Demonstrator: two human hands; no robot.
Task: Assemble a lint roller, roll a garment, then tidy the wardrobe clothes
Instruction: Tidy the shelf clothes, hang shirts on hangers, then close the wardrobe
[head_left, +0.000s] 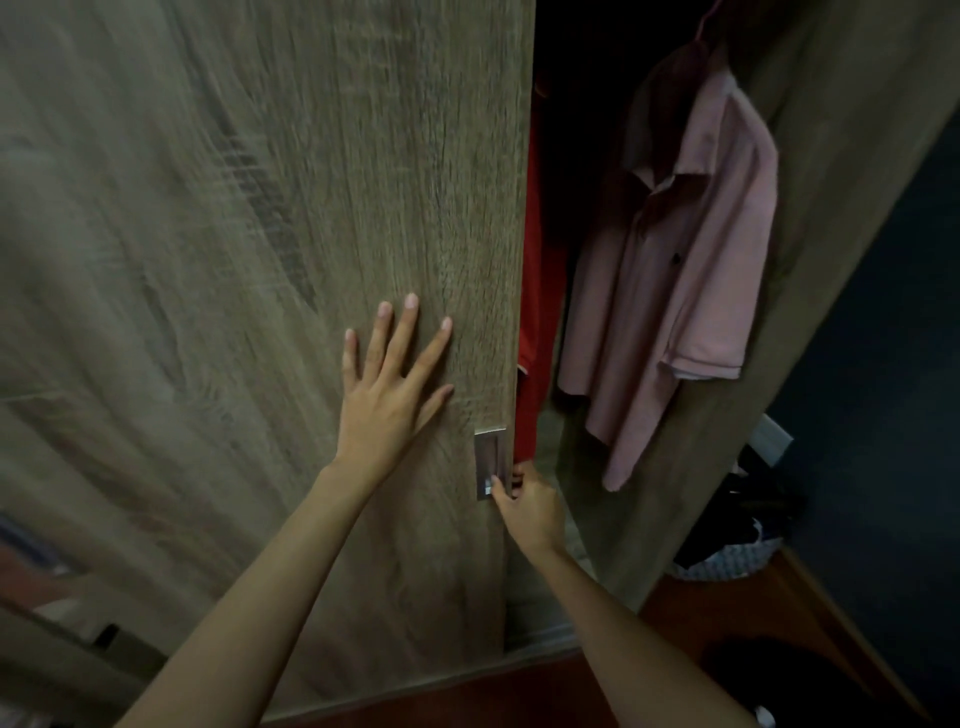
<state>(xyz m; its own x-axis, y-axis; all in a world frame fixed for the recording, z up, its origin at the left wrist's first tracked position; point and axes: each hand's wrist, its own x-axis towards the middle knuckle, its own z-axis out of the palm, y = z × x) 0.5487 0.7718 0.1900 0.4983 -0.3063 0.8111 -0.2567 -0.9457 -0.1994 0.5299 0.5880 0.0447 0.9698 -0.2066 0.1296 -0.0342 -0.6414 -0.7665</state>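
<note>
right of the hands (395, 395) (530, 506) on the door (260, 208), pink shirt (691, 270) hangs.

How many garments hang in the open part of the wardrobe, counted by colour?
pink shirt: 1
red garment, partly hidden by the door: 1
Total: 2

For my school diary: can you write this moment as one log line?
left hand flat on wardrobe door | right hand gripping door edge by handle | pink shirt hanging inside
</note>
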